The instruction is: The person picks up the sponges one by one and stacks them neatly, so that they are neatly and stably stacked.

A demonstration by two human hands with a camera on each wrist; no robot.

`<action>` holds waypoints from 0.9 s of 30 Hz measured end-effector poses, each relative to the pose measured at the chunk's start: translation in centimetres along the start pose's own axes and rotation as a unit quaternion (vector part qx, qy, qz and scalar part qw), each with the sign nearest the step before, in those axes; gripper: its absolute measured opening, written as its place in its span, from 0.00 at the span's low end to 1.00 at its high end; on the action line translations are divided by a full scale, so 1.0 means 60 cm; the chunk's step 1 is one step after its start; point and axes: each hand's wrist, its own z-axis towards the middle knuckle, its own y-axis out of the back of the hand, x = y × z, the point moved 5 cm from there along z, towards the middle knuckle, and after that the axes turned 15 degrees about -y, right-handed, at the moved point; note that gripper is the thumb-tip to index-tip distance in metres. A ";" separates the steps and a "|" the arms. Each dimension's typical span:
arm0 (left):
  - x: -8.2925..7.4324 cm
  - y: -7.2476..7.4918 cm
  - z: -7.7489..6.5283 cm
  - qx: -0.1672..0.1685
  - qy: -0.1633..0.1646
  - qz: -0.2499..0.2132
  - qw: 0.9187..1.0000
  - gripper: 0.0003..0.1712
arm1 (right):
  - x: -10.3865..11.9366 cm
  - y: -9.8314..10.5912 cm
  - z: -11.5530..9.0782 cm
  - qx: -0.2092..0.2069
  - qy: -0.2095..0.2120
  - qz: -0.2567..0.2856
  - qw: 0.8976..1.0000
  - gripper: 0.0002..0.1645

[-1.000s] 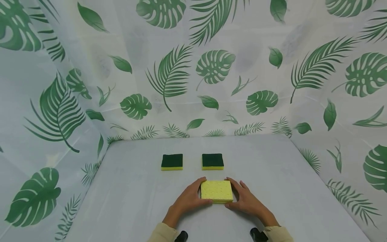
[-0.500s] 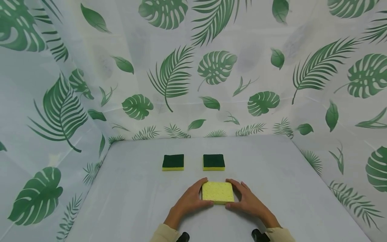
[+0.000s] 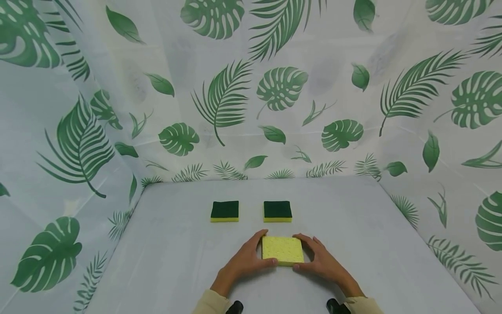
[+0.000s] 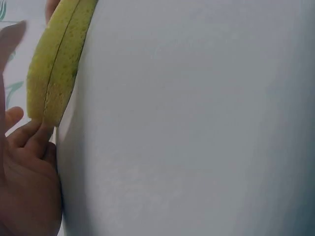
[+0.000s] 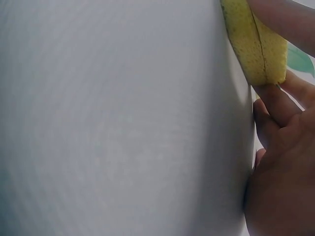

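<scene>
Two yellow sponge layers, stacked with a seam along their side, form a block [image 3: 282, 250] on the table between the hands. My left hand [image 3: 245, 258] is round its left end, thumb at the front edge and fingers toward the back corner. Round the right end is my right hand [image 3: 323, 261], likewise with thumb in front and fingers behind. In the left wrist view, fingertips touch the end of the sponges [image 4: 56, 73], while the thumb looks apart from them. The right wrist view shows fingers against the sponges [image 5: 258, 54] and the thumb across them.
Two more sponges, green scouring side up, lie farther back: a left one [image 3: 225, 210] and a right one [image 3: 277, 210], with a gap between them. A leaf-printed sheet [image 3: 235, 104] hangs behind and beside the white table [image 3: 164, 248].
The seam seen along the front of the block a second ago no longer shows in the head view. Hands and sponges stay nearly in place; the whole head view shifts slightly.
</scene>
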 end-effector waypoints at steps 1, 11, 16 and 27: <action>0.001 0.004 -0.001 -0.008 0.001 -0.006 1.000 0.55 | -0.001 -0.001 0.001 0.002 -0.004 0.004 1.000 0.58; 0.012 0.080 -0.008 -0.122 -0.018 -0.009 0.992 0.32 | -0.005 -0.004 0.002 0.009 -0.021 -0.001 1.000 0.60; 0.016 0.124 -0.008 -0.181 -0.032 0.043 0.982 0.26 | -0.008 -0.002 0.000 0.011 -0.022 -0.005 1.000 0.61; 0.042 0.211 -0.010 -0.251 -0.079 0.137 0.955 0.34 | -0.005 -0.003 -0.003 0.018 -0.021 -0.007 1.000 0.60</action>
